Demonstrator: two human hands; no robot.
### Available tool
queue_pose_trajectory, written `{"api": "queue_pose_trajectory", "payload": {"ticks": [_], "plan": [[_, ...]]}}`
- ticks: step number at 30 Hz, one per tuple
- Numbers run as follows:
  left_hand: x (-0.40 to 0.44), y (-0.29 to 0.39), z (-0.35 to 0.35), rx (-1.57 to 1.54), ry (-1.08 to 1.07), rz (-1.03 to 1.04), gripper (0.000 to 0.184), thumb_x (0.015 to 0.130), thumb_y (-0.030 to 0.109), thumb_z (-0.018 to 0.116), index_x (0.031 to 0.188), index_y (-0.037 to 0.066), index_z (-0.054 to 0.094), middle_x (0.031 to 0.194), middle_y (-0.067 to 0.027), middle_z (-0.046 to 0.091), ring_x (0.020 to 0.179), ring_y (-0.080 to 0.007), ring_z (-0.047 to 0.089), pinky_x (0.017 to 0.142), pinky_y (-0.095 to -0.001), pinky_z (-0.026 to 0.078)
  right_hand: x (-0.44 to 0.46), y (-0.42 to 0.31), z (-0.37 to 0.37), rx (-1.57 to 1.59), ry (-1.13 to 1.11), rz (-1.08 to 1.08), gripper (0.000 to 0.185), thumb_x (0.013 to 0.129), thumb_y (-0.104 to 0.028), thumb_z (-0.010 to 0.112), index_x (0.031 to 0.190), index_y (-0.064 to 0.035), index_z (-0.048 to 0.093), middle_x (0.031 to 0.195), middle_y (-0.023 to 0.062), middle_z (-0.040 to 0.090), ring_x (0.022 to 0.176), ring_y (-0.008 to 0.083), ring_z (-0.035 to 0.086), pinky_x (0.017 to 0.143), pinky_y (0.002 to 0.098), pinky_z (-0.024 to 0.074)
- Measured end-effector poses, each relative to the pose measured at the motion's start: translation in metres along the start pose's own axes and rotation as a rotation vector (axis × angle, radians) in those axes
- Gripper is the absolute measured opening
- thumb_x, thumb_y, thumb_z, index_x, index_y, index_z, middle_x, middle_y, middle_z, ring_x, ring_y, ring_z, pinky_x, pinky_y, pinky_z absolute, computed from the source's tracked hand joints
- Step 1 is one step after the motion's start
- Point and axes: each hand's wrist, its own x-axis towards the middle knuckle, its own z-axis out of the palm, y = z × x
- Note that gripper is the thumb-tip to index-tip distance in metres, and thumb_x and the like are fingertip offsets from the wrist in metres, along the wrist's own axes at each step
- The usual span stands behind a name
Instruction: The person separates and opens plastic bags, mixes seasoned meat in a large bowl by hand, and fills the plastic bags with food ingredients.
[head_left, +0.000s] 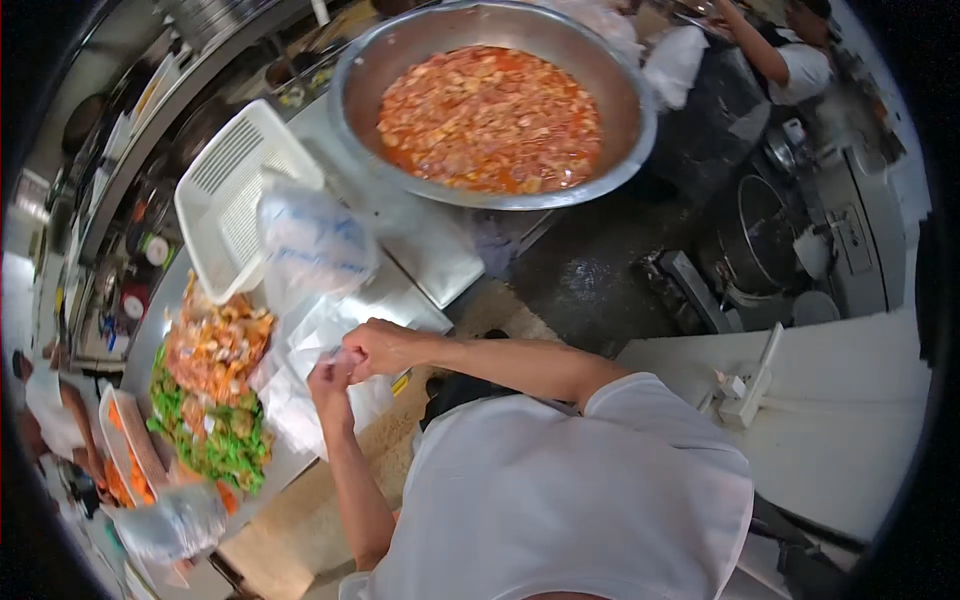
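The left hand and right hand, fingers nearly closed, are pinching thin plastic at the table's near side, apparently mid-handling (finished output unconfirmed), while plentiful meat is lying loose in the far basin.

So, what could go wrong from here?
The big metal bowl seems to stick out past the metal table, so a bump might spill it.
The orange, meaty-looking heap touches the green vegetables, so juice might drip onto them.
The thin plastic between the left hand and right hand might rip if tugged hard.
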Motion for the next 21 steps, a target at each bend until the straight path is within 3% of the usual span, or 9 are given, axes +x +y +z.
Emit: {"api": "queue_pose_trajectory", "payload": {"ticks": [2, 4, 5, 9, 11, 12, 15, 18, 21], "plan": [[-0.001, 0.034, 0.008, -0.549, 0.102, -0.100, 0.012, 0.096, 0.020, 0.058, 0.099, 0.008, 0.062, 0.093, -0.0068, 0.068, 0.089, -0.0171, 0.063, 0.084, -0.0375, 0.050, -0.010, -0.003, -0.015, 0.091, 0.157, 0.022, 0.029, 0.073, -0.019, 0.077, 0.066, -0.0024, 0.054, 0.056, 0.0056, 0.052, 0.057, 0.0115, 0.046, 0.052, 0.0331, 0.0387], [0.000, 0.059, -0.002, -0.926, -0.142, 0.029, 0.015, 0.097, 0.021, 0.053, 0.100, 0.010, 0.062, 0.092, -0.0057, 0.067, 0.091, -0.0212, 0.064, 0.084, -0.0450, 0.050, -0.007, 0.012, -0.029, 0.189, 0.520, 0.022, 0.027, 0.074, -0.014, 0.074, 0.063, -0.0036, 0.051, 0.056, 0.0028, 0.047, 0.058, 0.0083, 0.043, 0.051, 0.0309, 0.0372], [-0.001, 0.075, -0.003, -1.035, -0.036, -0.044, 0.019, 0.098, 0.024, 0.052, 0.102, 0.008, 0.062, 0.087, -0.0047, 0.065, 0.083, -0.0232, 0.063, 0.081, -0.0509, 0.049, -0.008, 0.017, -0.045, 0.199, 0.650, 0.015, 0.021, 0.073, -0.012, 0.069, 0.062, -0.0030, 0.053, 0.058, 0.0089, 0.054, 0.056, 0.0170, 0.052, 0.053, 0.0368, 0.0412], [-0.017, 0.136, 0.020, -0.428, -0.280, -0.029, 0.032, 0.100, 0.032, 0.047, 0.101, 0.003, 0.061, 0.074, -0.0042, 0.058, 0.064, -0.0190, 0.055, 0.074, -0.0400, 0.049, -0.002, -0.056, -0.122, 0.449, 0.938, -0.217, 0.019, 0.072, -0.005, 0.069, 0.078, -0.0034, 0.051, 0.072, 0.0084, 0.059, 0.062, 0.0172, 0.054, 0.059, 0.0329, 0.0452], [0.007, 0.151, 0.013, 0.263, 0.064, 0.353, 0.038, 0.101, 0.031, 0.049, 0.080, 0.001, 0.060, 0.072, -0.0038, 0.055, 0.064, -0.0148, 0.051, 0.063, -0.0284, 0.041, -0.024, -0.137, -0.157, 0.735, 0.320, -0.428, 0.022, 0.078, -0.011, 0.074, 0.079, -0.0060, 0.052, 0.077, 0.0049, 0.059, 0.070, 0.0116, 0.056, 0.064, 0.0303, 0.0475], [0.011, 0.179, 0.022, 0.315, 0.271, 0.489, 0.034, 0.095, 0.026, 0.054, 0.071, 0.001, 0.053, 0.069, -0.0063, 0.053, 0.066, -0.0128, 0.049, 0.062, -0.0278, 0.038, -0.021, -0.156, -0.163, 0.477, 0.199, -0.519, 0.021, 0.078, -0.010, 0.072, 0.081, -0.0058, 0.052, 0.078, 0.0058, 0.059, 0.071, 0.0148, 0.057, 0.065, 0.0320, 0.0475], [0.065, 0.244, 0.015, 0.920, 0.335, 1.287, 0.015, 0.067, 0.014, 0.064, 0.070, 0.003, 0.056, 0.079, -0.0144, 0.059, 0.082, -0.0377, 0.053, 0.078, -0.0455, 0.039, 0.015, -0.169, -0.178, -0.264, 0.010, -0.617, 0.015, 0.078, -0.009, 0.065, 0.084, -0.0053, 0.052, 0.080, 0.0097, 0.059, 0.073, 0.0271, 0.059, 0.068, 0.0386, 0.0466], [0.121, 0.202, -0.011, 0.733, -0.015, 0.955, 0.012, 0.065, 0.008, 0.067, 0.067, 0.002, 0.057, 0.078, -0.0133, 0.059, 0.083, -0.0343, 0.056, 0.079, -0.0410, 0.043, 0.058, -0.101, -0.182, -0.672, 0.130, -0.501, 0.008, 0.073, -0.004, 0.055, 0.080, -0.0046, 0.050, 0.080, 0.0155, 0.054, 0.077, 0.0387, 0.055, 0.067, 0.0458, 0.0433], [0.150, 0.095, -0.021, 0.480, -0.122, 0.699, 0.009, 0.067, 0.003, 0.064, 0.067, 0.001, 0.056, 0.077, -0.0132, 0.059, 0.082, -0.0328, 0.057, 0.075, -0.0379, 0.045, 0.060, -0.015, -0.143, -0.533, 0.302, -0.344, 0.006, 0.074, -0.003, 0.054, 0.079, -0.0044, 0.052, 0.085, 0.0153, 0.054, 0.086, 0.0375, 0.054, 0.072, 0.0452, 0.0439]]}}
